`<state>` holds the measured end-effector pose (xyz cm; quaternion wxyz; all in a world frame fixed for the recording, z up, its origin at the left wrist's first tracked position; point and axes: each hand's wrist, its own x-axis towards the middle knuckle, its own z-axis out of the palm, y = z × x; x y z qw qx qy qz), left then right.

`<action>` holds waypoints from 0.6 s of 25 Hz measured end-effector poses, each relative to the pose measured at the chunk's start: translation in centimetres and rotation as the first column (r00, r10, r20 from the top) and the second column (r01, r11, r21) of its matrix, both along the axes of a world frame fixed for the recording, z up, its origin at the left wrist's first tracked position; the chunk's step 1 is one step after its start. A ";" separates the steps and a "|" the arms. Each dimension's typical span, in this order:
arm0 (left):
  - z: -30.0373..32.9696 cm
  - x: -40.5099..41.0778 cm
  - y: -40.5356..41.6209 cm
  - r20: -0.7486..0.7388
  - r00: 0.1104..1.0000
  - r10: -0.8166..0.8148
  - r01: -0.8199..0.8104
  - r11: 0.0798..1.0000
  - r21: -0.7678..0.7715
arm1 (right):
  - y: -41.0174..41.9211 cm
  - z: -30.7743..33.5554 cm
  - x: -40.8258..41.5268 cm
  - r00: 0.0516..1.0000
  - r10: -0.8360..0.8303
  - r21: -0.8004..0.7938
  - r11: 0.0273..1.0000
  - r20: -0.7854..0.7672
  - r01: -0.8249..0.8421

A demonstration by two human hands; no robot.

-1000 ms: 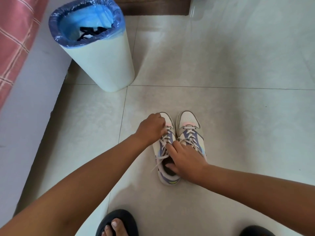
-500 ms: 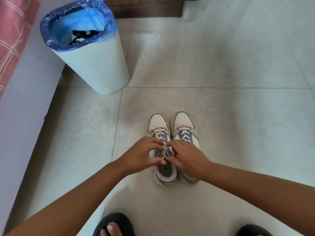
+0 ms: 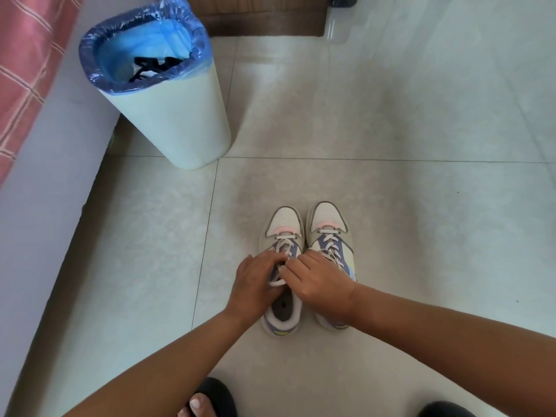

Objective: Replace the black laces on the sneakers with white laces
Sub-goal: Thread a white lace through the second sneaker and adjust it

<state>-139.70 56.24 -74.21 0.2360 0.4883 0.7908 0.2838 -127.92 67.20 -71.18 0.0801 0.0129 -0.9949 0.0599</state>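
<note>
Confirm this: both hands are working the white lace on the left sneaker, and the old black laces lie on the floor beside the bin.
Not quite. The head view shows the black laces inside the blue-lined bin, not on the floor. The rest holds: left hand and right hand work the white lace on the left sneaker.

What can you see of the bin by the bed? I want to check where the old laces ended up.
The bin is a tall pale plastic-looking container, upright on the tiled floor to the upper left of the sneakers, close beside the bed's edge. A blue plastic liner is folded over its rim, crinkled and glossy. Inside, against the liner, lies a tangle of black laces on something white. It has no lid, and neither hand touches it.
</note>
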 end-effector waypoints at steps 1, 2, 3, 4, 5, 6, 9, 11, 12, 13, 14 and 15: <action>0.1 0.1 0.0 0.008 1.000 -0.012 0.012 1.000 -0.007 | 0.3 0.5 -0.2 0.999 -0.006 -0.038 0.999 0.050 0.008; 0.2 0.2 0.1 0.044 0.999 -0.012 0.012 1.000 -0.005 | 0.8 0.9 -0.6 0.992 -0.010 -0.089 0.996 0.125 0.021; 0.4 0.3 0.1 0.102 0.995 0.008 -0.007 1.000 -0.003 | 1.5 1.2 -0.8 0.978 -0.042 -0.173 0.982 0.207 0.078; 0.6 0.3 -0.1 0.164 0.986 0.033 -0.031 0.999 -0.017 | 2.7 1.2 -0.7 0.947 -0.121 -0.242 0.950 0.296 0.197; 0.8 0.2 -0.4 0.215 0.976 0.047 -0.040 0.998 -0.039 | 3.8 1.4 0.0 0.896 -0.217 -0.323 0.878 0.387 0.353; 1.0 0.1 -0.7 0.241 0.970 0.040 -0.029 0.998 -0.050 | 4.7 1.4 1.1 0.854 -0.312 -0.378 0.794 0.417 0.475; 2.6 0.0 -0.2 0.325 0.943 0.073 -0.055 0.997 -0.062 | 4.9 1.4 5.0 0.812 -0.432 -0.357 0.742 0.393 0.568; 3.3 0.9 1.7 0.228 0.973 0.038 -0.025 0.998 -0.060 | 3.7 1.1 5.8 0.802 -0.358 -0.276 0.806 0.478 0.524; 3.3 1.6 2.9 0.092 0.995 -0.049 0.058 0.993 -0.101 | 3.2 1.1 5.6 0.807 -0.327 -0.185 0.867 0.492 0.464; 3.3 2.4 4.0 -0.017 0.987 -0.157 0.152 0.972 -0.178 | 3.1 1.0 5.3 0.835 -0.307 -0.090 0.918 0.457 0.387; 3.1 3.1 4.9 -0.068 0.968 -0.241 0.216 0.942 -0.258 | 3.2 0.7 5.2 0.882 -0.305 -0.028 0.941 0.359 0.337; 2.8 3.8 5.7 -0.077 0.954 -0.290 0.252 0.915 -0.316 | 3.4 0.8 5.1 0.918 -0.289 0.029 0.956 0.271 0.292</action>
